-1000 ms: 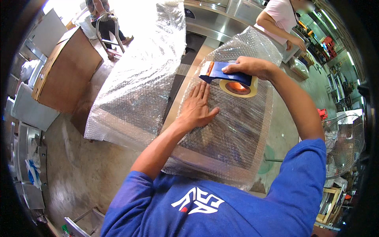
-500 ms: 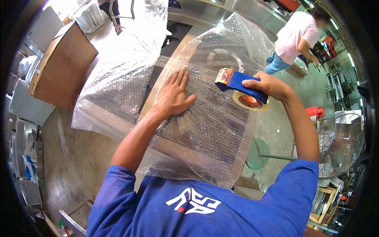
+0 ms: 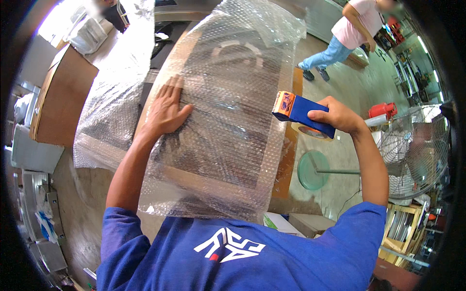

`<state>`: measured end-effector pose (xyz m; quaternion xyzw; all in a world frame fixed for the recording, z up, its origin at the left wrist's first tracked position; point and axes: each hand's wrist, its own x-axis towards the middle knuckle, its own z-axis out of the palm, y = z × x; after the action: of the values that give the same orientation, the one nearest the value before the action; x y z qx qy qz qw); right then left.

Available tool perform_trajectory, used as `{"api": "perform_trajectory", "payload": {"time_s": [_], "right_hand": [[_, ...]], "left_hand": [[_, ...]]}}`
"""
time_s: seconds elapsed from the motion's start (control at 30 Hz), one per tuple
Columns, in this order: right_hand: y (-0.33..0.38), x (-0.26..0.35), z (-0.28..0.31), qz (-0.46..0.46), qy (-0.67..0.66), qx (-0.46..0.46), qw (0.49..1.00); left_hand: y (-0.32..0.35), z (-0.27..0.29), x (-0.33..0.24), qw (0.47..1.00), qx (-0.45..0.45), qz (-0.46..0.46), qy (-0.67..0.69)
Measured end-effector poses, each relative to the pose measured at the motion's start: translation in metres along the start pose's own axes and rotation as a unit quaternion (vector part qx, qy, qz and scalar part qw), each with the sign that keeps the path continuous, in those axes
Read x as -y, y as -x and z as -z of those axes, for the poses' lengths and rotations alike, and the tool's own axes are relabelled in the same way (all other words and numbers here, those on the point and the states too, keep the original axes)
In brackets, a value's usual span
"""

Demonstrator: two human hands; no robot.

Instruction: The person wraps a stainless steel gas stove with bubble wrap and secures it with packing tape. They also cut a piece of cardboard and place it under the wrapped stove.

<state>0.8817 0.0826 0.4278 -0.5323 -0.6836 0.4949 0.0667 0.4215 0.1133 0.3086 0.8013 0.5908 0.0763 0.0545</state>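
Note:
A sheet of clear bubble wrap (image 3: 228, 145) lies over a large flat panel with a dark ribbed middle and a pale brown border. My left hand (image 3: 168, 110) rests flat on the wrap near the panel's left side, fingers stretched out. In my right hand (image 3: 341, 115) is a blue tape dispenser (image 3: 307, 111), held by its handle just off the panel's right edge. Its orange-and-white front end points left, and a roll of tape (image 3: 313, 131) shows beneath it. More bubble wrap (image 3: 114, 102) spreads loosely to the left.
A brown box (image 3: 63, 97) stands at the left. A person in a pink shirt (image 3: 357, 22) is at the far right. A round green base with a pole (image 3: 310, 169), a wire-caged fan (image 3: 412, 150) and a red cylinder (image 3: 383, 110) stand to the right.
The wrapped panel and my left hand now appear farther left. The tape dispenser has moved slightly right and down, away from the panel. The person in pink shows more of their legs.

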Motion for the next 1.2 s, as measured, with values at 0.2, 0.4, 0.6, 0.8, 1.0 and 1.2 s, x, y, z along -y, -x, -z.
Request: {"api": "perform_trajectory", "payload": {"time_s": [0.2, 0.4, 0.6, 0.8, 1.0, 1.2], "right_hand": [[0.013, -0.056, 0.005, -0.033, 0.021, 0.010, 0.999], [0.002, -0.104, -0.014, -0.032, -0.084, 0.023, 0.996], [-0.015, -0.141, -0.025, 0.024, -0.176, 0.038, 0.983], [-0.035, -0.179, -0.040, 0.067, -0.218, 0.059, 0.972], [-0.047, -0.198, -0.056, 0.090, -0.252, 0.053, 0.962], [-0.047, -0.203, -0.056, 0.092, -0.261, 0.056, 0.959]], "left_hand": [[-0.001, 0.012, -0.012, 0.997, 0.051, 0.030, -0.043], [-0.004, 0.010, -0.002, 0.996, 0.074, 0.016, -0.040], [-0.004, 0.013, -0.001, 0.997, 0.069, -0.007, -0.040], [-0.006, 0.023, -0.001, 0.996, 0.082, -0.017, -0.021], [0.008, 0.039, 0.021, 0.984, 0.034, -0.099, -0.144], [-0.025, 0.041, -0.046, 0.997, -0.044, -0.014, -0.056]]}}
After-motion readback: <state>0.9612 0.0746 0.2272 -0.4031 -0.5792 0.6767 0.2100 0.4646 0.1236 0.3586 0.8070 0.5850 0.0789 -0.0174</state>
